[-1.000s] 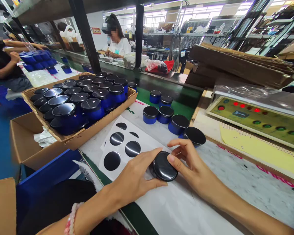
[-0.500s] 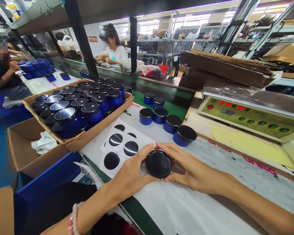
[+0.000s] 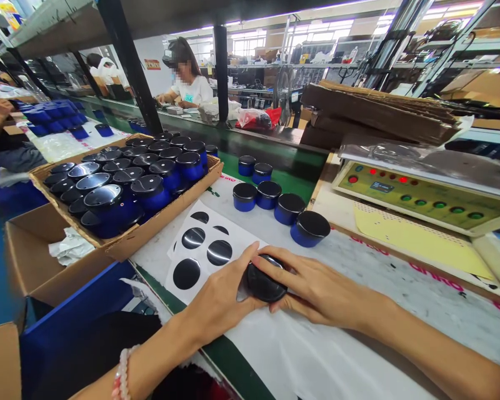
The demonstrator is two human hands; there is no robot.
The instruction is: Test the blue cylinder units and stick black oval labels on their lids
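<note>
Between my two hands is a round black-topped container (image 3: 264,283), its top facing me and its sides mostly hidden. My left hand (image 3: 220,297) is curled around its left side, thumb below and fingers above. On the other side my right hand (image 3: 319,284) grips it, with a finger laid across the glossy top. Just left of my left hand lies a white sheet (image 3: 208,272) with round black stickers (image 3: 186,273). Beyond my right hand, several blue containers with black tops (image 3: 310,228) stand in a slanting line.
A cardboard tray (image 3: 127,247) full of similar containers sits at the left, above an open box (image 3: 37,272) with crumpled paper. To the right stands a control box (image 3: 416,191) with lit red lamps. Co-workers (image 3: 191,89) sit farther back.
My right hand has shifted left, and its finger now crosses the container's top. The container has tilted slightly in my hands. The whole view has moved a little.
</note>
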